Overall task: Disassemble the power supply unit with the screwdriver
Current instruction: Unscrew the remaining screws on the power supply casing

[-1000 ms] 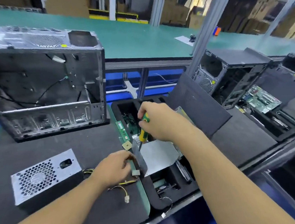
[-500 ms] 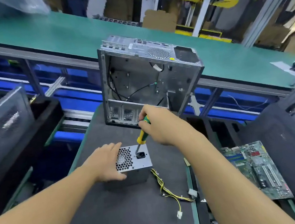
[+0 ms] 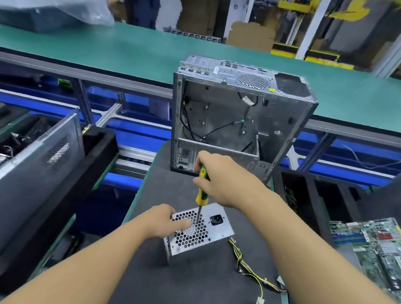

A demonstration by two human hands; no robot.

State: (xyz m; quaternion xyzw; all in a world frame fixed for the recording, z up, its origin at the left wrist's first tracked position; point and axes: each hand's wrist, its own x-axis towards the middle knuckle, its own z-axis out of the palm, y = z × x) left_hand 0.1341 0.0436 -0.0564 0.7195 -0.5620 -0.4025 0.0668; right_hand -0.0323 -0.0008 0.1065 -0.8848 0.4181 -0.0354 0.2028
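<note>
The silver power supply unit (image 3: pixel 211 233) stands on the dark foam mat, its honeycomb fan grille and black power socket facing up. My left hand (image 3: pixel 161 221) rests on its left top edge, fingers spread over the grille. My right hand (image 3: pixel 225 181) grips the green-and-yellow screwdriver (image 3: pixel 202 190) upright. The shaft points down, and its tip sits on the grille near my left fingertips. Yellow and black cables (image 3: pixel 247 269) trail from the unit to the right across the mat.
An empty metal computer case (image 3: pixel 237 112) stands open just behind the unit. A green motherboard (image 3: pixel 383 253) lies at the right. Another case in black foam (image 3: pixel 34 170) sits at the left. A green conveyor belt (image 3: pixel 132 49) runs across the back.
The view swung left from the foam tray to the power supply unit. My left hand moved onto the unit, and my right hand brought the screwdriver tip down from the socket area onto the grille.
</note>
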